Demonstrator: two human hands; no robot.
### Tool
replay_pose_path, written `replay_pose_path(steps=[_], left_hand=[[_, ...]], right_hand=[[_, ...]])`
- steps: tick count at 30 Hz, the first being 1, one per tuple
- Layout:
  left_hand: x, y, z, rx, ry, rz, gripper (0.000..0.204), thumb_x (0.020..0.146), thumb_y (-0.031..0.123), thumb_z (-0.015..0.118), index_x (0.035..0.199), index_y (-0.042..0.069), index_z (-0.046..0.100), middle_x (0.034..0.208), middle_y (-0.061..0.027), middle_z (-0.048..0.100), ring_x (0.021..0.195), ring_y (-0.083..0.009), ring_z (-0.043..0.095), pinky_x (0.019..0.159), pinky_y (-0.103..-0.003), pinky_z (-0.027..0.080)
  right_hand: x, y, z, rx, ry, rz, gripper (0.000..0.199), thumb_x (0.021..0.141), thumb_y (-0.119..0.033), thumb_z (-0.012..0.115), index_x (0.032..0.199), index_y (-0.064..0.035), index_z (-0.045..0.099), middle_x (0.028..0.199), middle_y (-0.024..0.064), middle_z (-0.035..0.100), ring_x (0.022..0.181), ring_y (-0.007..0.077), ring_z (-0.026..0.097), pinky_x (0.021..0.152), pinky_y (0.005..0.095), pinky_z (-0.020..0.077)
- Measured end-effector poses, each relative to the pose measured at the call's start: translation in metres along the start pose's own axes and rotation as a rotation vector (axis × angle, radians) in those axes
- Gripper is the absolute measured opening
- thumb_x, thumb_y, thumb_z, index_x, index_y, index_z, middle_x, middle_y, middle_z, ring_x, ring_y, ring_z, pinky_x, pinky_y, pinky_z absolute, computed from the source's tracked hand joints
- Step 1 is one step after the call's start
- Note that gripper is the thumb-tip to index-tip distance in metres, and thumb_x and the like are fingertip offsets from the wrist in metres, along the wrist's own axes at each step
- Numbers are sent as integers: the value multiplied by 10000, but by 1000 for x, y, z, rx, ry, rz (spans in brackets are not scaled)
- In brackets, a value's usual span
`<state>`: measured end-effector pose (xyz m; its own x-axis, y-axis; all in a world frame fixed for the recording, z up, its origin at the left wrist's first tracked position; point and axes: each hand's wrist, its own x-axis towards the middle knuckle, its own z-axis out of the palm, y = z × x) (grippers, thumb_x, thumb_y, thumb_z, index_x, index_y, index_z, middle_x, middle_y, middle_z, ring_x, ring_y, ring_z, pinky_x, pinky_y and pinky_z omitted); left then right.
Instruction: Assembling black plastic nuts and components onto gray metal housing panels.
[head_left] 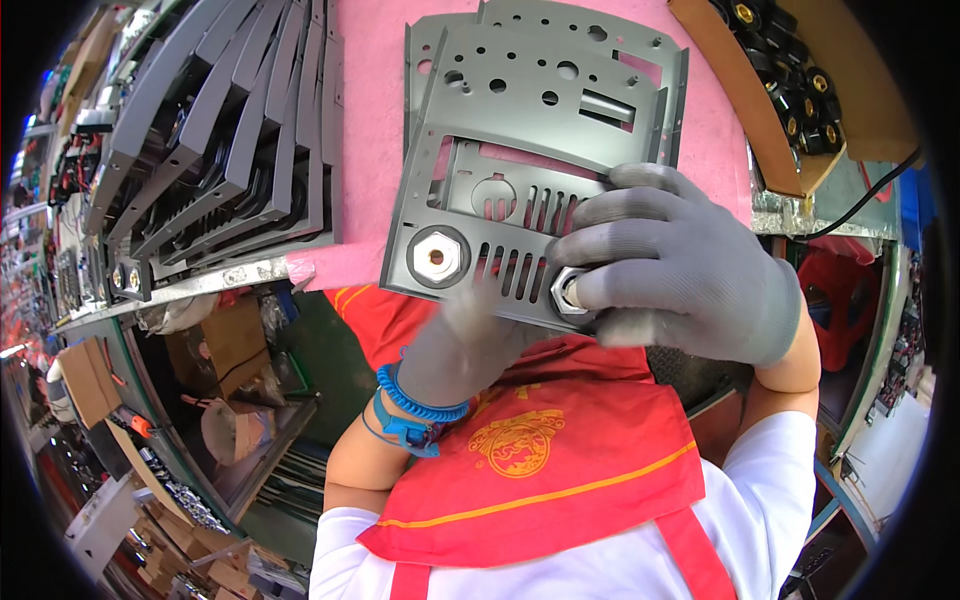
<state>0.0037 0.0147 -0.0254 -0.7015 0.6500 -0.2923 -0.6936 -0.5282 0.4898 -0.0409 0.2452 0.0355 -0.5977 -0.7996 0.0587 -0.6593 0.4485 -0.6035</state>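
Observation:
A grey sheet-metal panel (pixel 505 125), with round holes and slots, lies in front of me, partly over another like panel (pixel 545 12). A bright hex nut (pixel 438 257) sits round a hole at its near left corner. At the near right corner is a second hex nut (pixel 565 292), partly covered by my gloved right hand (pixel 680 265). The fingers and thumb of that hand close on this nut, while its other fingers rest bent over the panel. My gloved left hand (pixel 460 345) is at the panel's near edge, below the slots, its fingers smeared by motion.
Bent grey metal panels (pixel 225 130) stand in a row at the left. Pink padding (pixel 372 120) covers the bench. At the far right a cardboard box (pixel 735 95) holds black round parts with brass centres (pixel 800 100). A black cable (pixel 865 195) runs beside it.

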Motion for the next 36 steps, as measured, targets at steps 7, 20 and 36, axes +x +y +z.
replay_pose_path(steps=[7, 20, 36], left_hand=[[2, -3, 8, 106, 184, -34, 484, 984, 313, 446, 1366, 18, 417, 1290, -153, 529, 1200, -279, 534, 1017, -460, 434], [-3, -28, -14, 1010, 222, 414, 501, 789, -76, 556, 1284, -25, 501, 1058, -254, 608, 977, -423, 608, 830, -422, 511], [-1, -31, -15, 1239, 125, 547, 564, 733, -156, 607, 1276, -37, 516, 1037, -247, 627, 943, -433, 621, 814, -416, 519]], right_hand=[[1, -11, 5, -127, 117, -126, 298, 709, -180, 737, 971, -66, 655, 1082, 86, 646, 988, 290, 633, 921, 463, 460], [2, -21, 17, -345, 176, -52, 290, 729, -288, 752, 881, -84, 611, 831, 47, 576, 740, 236, 579, 815, 423, 462], [4, -30, -10, -317, 155, 10, 575, 893, -627, 451, 673, -106, 557, 832, 43, 609, 813, 275, 588, 975, 520, 353]])
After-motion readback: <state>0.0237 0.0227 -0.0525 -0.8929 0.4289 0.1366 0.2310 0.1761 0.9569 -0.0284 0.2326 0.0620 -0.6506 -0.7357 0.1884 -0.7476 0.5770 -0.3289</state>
